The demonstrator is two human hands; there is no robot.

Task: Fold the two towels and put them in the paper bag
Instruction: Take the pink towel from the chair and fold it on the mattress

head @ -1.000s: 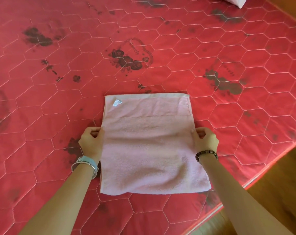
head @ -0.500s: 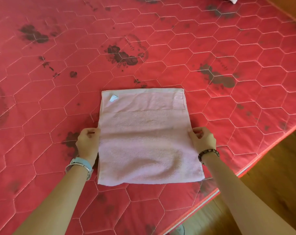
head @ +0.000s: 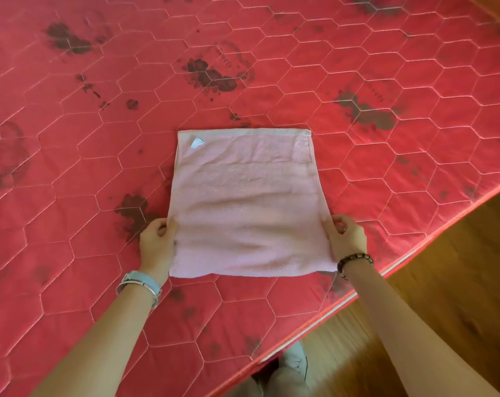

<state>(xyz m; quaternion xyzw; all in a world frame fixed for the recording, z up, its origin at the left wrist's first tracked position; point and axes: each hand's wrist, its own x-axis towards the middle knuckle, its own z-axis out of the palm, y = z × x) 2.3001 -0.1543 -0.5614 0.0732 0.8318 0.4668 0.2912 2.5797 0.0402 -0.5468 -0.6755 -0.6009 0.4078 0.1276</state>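
lying flat on the red quilted mattress (head: 71,156), the pink towel (head: 248,219) is folded so that its upper layer stops short of the far edge, leaving a smoother strip of the lower layer showing. a small silver label (head: 197,143) sits at the far left corner of that strip. the towel lies toward the mattress's near right edge, with soft ripples across its near half.

the left hand (head: 157,242) grips the towel's left edge about midway along, its fingers curled round the cloth. the right hand (head: 347,239) pinches the right edge at about the same height, its fingers also curled round the fabric. the 2 near corners of the towel lie just beside the wrists.

a pale blue watch (head: 141,282) circles the left wrist and a dark bead bracelet (head: 354,260) circles the right.

the mattress cover carries hexagon stitching and dark flower prints. past its piped edge is a wooden floor (head: 449,276), where 1 grey shoe (head: 296,359) shows at the bottom.
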